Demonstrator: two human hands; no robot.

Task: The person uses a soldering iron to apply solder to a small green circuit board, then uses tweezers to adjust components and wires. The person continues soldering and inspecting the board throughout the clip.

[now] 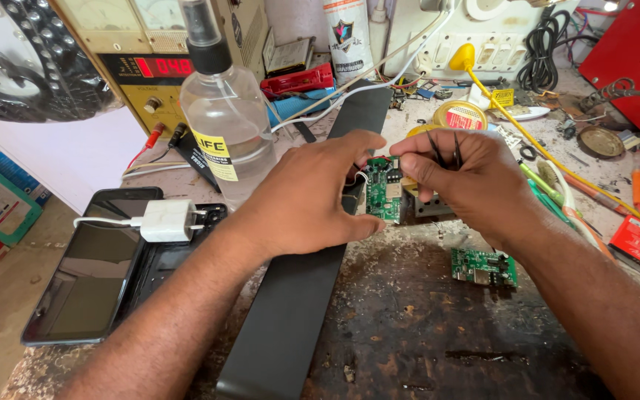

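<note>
1. Lying at the far left of the bench (438, 348), a dark smartphone (90, 274) sits face up with a white charger plug (164, 221) resting across its upper edge.
2. Behind it stands a clear spray bottle (224, 126) with a yellow label, in front of a bench power supply (150, 67) with a red display.
3. A long black strip (298, 296) runs from the near edge away toward the sockets, passing under the left hand (305, 200).
4. The left hand's grip is pressed on the left edge of a small green circuit board (384, 189), thumb above, holding it upright with its long axis roughly vertical.
5. The right hand (475, 181) is just right of that board, its grip pinching black tweezers (446, 150) whose tips point up and away; both hands are about equally close to the board.
6. A second green circuit board (484, 268) lies flat on the bench, below the right wrist.
7. Farther right lie a solder tin (461, 115), a yellow wire (527, 141) and loose tools; nothing stands between the hands.
</note>
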